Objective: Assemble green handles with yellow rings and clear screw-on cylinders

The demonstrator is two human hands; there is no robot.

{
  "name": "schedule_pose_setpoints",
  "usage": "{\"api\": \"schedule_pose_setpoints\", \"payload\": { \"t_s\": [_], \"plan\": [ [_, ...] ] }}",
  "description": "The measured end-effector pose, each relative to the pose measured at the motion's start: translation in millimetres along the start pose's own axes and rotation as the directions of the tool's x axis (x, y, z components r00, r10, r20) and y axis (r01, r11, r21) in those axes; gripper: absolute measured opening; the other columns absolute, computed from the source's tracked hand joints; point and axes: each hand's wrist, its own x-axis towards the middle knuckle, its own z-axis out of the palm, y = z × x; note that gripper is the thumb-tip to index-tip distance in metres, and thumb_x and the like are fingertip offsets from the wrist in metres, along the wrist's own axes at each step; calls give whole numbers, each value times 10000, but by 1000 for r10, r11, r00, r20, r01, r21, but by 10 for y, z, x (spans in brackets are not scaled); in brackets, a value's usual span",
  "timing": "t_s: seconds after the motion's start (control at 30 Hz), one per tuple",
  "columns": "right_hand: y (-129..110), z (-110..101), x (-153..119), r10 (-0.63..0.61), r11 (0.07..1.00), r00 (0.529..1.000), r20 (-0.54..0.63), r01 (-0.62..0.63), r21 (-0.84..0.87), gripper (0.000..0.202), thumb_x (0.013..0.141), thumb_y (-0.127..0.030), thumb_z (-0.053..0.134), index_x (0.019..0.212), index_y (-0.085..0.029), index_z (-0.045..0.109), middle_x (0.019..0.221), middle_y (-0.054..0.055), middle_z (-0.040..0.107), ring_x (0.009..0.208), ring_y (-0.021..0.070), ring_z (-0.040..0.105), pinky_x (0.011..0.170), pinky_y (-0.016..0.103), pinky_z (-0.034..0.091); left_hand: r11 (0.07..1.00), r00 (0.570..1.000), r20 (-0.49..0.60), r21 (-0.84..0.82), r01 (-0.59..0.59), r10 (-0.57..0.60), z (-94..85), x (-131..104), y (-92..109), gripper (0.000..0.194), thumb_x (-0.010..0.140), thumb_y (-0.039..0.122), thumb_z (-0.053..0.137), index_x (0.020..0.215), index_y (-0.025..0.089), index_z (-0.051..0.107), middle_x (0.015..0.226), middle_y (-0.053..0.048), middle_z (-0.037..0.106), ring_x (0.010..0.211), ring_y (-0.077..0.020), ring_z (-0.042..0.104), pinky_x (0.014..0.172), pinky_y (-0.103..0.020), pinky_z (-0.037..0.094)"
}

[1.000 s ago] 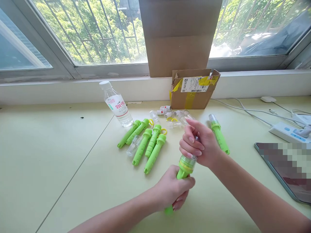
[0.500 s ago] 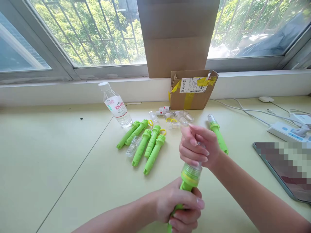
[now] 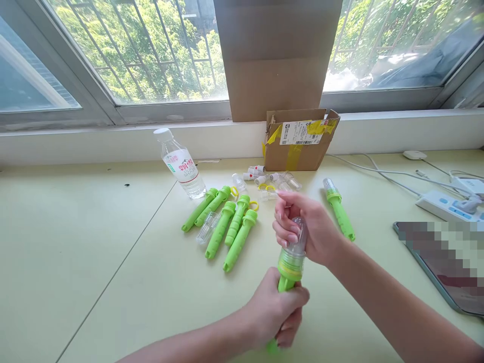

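Green handle [image 3: 286, 285]: tilted over the tabletop [image 3: 75, 227], grasped by the left hand [image 3: 278, 306]; probably light, stiff, best held round its shaft.
Clear cap [image 3: 298, 247]: atop the handle, right hand [image 3: 315, 224] curled around it; likely smooth, rigid.
Loose handles [image 3: 240, 242]: lying farther off, leftward.

The green handle [image 3: 286, 284] slants upward, its clear cap [image 3: 297, 247] uppermost

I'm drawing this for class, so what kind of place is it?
Perhaps a workspace at home or in a small office: a table by a window, with a power strip on it.
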Motion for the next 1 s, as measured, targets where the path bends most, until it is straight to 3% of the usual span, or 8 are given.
{"api": "schedule_pose_setpoints", "payload": {
  "t_s": [0.1,0.17,0.3,0.47,0.6,0.67,0.77,1.0],
  "plan": [
    [-3,-130,24,22,991,941,338,-65,116,277,832,-367,569,631,-187,635,350,-85,371,334,68,354,416,208,444,965,924,379,-218,146,-54,-73,-43,50,299,686,261,554,504,211,322,319,89,275,249,-54,203,267,-171,172],
    [-2,-168,38,13,988,904,428,-77,133,302,845,-356,546,614,-189,645,314,-101,300,300,60,284,388,197,424,966,905,423,-208,155,-55,-80,-55,71,284,671,241,555,501,208,329,319,87,289,249,-51,209,267,-164,172],
    [3,-77,24,-6,991,971,238,-27,133,393,861,-386,531,524,-188,576,283,-114,221,265,51,186,318,185,361,997,995,51,-8,82,-82,19,-46,57,258,605,203,528,465,223,313,294,89,283,222,-64,228,234,-189,194],
    [-23,135,-86,-39,998,990,-134,44,35,398,838,-397,562,503,-190,507,288,-105,250,252,59,239,301,202,345,990,954,-291,134,-35,73,87,-50,14,323,654,196,533,492,228,256,317,114,201,247,-38,207,255,-165,157],
    [-58,104,-126,-98,995,994,54,99,-12,334,839,-374,567,569,-178,564,329,-85,341,304,70,352,385,211,416,998,990,132,25,51,-54,-41,-74,77,275,635,186,542,472,217,323,308,90,294,236,-56,235,252,-187,195],
    [-53,28,-109,-48,998,951,307,32,57,281,856,-361,530,655,-182,612,372,-74,399,356,81,414,454,227,469,985,918,390,-118,129,-73,-100,-89,121,316,656,223,555,473,217,298,316,89,275,245,-50,207,258,-180,168],
    [-20,-55,-73,-56,989,835,548,-28,144,266,880,-327,493,696,-195,632,339,-99,324,311,70,326,408,200,445,983,839,538,-91,158,-85,-127,-89,149,315,666,225,561,450,209,332,312,75,291,251,-48,217,252,-171,139],
    [-65,40,-114,-161,980,960,229,128,149,462,942,-354,394,542,-187,555,291,-101,252,242,64,227,310,203,377,980,1000,-20,197,17,-13,-26,-56,132,248,613,190,475,422,224,320,298,77,298,234,-72,252,251,-217,199]
  ]
}}
